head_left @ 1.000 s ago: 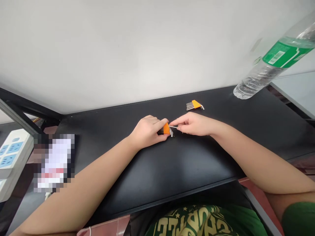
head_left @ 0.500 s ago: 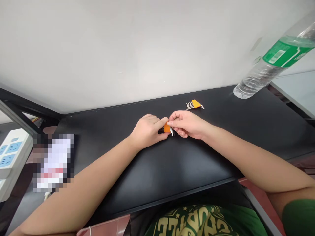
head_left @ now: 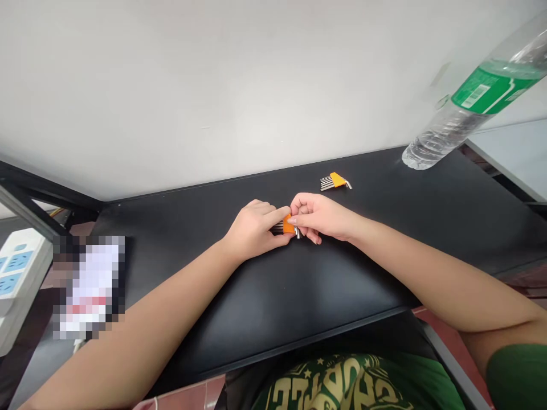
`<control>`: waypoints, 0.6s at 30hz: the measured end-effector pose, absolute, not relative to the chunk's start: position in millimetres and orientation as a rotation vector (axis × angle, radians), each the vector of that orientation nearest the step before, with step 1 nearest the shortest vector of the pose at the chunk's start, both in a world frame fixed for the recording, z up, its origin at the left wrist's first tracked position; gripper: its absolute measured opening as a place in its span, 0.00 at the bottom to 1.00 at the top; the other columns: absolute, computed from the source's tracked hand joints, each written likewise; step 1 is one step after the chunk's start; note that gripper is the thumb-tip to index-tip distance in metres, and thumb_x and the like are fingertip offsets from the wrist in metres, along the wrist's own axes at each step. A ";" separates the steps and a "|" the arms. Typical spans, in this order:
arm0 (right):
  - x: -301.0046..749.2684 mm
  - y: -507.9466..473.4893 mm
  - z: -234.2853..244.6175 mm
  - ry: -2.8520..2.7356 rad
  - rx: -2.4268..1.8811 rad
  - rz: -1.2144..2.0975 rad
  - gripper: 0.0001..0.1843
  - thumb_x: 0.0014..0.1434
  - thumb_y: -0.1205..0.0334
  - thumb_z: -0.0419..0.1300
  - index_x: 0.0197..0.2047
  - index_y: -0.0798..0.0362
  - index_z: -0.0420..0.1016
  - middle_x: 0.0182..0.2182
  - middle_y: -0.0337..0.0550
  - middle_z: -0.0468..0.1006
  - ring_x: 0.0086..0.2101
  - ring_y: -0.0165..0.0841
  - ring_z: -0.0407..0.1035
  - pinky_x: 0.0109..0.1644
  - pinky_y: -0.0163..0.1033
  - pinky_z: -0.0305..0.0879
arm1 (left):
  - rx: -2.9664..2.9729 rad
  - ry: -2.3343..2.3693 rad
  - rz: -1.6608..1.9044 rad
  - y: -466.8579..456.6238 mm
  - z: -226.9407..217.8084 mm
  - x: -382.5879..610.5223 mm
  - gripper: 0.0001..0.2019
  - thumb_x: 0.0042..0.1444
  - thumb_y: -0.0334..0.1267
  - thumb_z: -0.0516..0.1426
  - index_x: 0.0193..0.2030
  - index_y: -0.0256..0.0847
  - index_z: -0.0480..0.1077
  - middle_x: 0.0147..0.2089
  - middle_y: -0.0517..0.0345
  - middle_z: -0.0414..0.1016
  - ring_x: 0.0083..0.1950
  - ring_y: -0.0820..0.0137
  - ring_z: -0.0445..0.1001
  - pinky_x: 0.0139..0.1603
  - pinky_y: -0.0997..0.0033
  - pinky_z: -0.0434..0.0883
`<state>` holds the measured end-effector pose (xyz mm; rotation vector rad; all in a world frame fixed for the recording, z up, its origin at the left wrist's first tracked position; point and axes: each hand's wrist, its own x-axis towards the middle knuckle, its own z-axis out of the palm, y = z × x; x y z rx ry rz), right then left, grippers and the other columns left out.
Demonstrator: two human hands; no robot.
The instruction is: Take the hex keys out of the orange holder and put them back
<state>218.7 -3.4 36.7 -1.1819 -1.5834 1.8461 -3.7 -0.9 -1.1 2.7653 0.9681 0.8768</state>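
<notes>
A hex key set [head_left: 288, 224] in an orange holder lies low over the black table between my hands. My left hand [head_left: 258, 230] is closed on it, thumb along the near edge and index finger along the far one. Its long silver shafts run under my left palm, and the short bent ends stick out to the right. My right hand [head_left: 318, 216] pinches at the holder's right end, thumb tip on the orange plastic; its other fingers are curled, partly hiding the bent ends. Farther back lies a second hex key set [head_left: 337, 180] in a yellow-orange holder, touched by neither hand.
A large water bottle [head_left: 474, 97] with a green label stands at the table's back right. On the left are a blurred-out flat object [head_left: 92, 285] and a white power strip [head_left: 19, 273]. A white wall [head_left: 213, 85] rises behind the black table [head_left: 273, 319].
My right thumb has shifted slightly left and down, farther onto the orange holder. My left hand keeps its hold. The whole view has moved a little.
</notes>
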 end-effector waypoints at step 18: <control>262.5 19.4 46.7 -2.689 -1.562 0.561 0.04 0.62 0.64 0.61 0.35 0.52 0.71 0.40 0.46 0.75 0.31 0.33 0.66 0.33 0.39 0.56 | 2.786 0.905 1.071 3.4 -4.8 -8.5 0.20 0.62 0.40 0.60 0.60 0.43 0.67 0.32 0.62 0.76 0.32 0.70 0.75 0.52 0.60 0.75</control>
